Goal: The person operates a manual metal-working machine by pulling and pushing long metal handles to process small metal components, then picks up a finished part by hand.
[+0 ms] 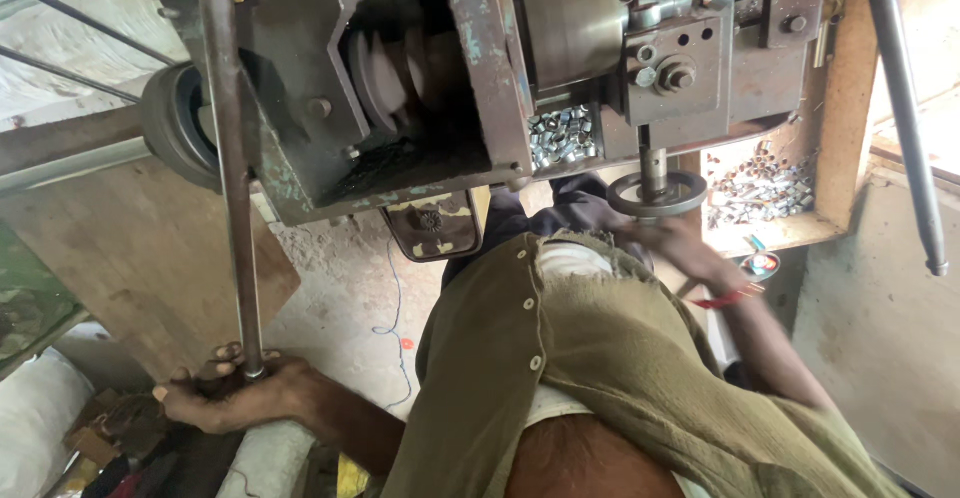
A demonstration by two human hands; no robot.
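Two bare hands work at a worn metal machine (420, 78). Left hand (235, 393) is closed tight around the lower end of a long steel lever (232, 158). Right hand (675, 243), blurred, reaches just beneath the small round handwheel (657, 193); its grip cannot be told.

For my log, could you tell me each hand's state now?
Left hand: closed around the long metal lever.
Right hand: blurred by the handwheel; grip cannot be told.
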